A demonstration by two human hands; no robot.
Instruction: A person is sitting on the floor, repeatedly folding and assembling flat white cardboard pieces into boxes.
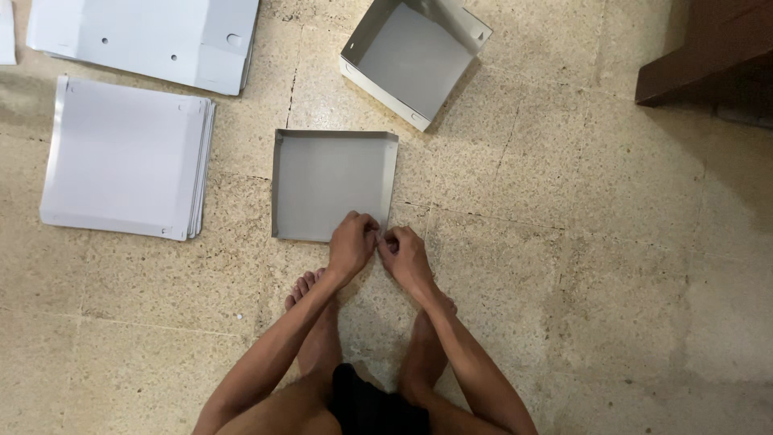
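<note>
— On the floor [564,242], right in front of my feet, what's there?

— A shallow grey metal tray [330,185], lying flat with its open side up. Three of its edges are folded up into low walls; the near edge looks flat. Both my hands are at its near right corner. My left hand [352,244] is curled over that near edge, fingers pinching the metal. My right hand [405,256] is just beside it, fingertips pressed to the same corner, nearly touching the left. What sits between the fingertips is too small for me to tell.

— How much room around it?

— Plenty to the right: bare tiles run out to the frame edge, with only a dark brown piece of furniture [708,56] in the far right corner. Ahead, a deeper metal box [415,60] sits turned at an angle, near the tray's far right corner but apart from it. To the left, a stack of flat grey sheets [125,157] lies well apart from the tray, and another flat panel [149,36] with holes lies beyond that stack.

— And the surface?

— Speckled beige stone tiles, worn and stained, with thin joints. My bare feet rest just behind the hands.
</note>
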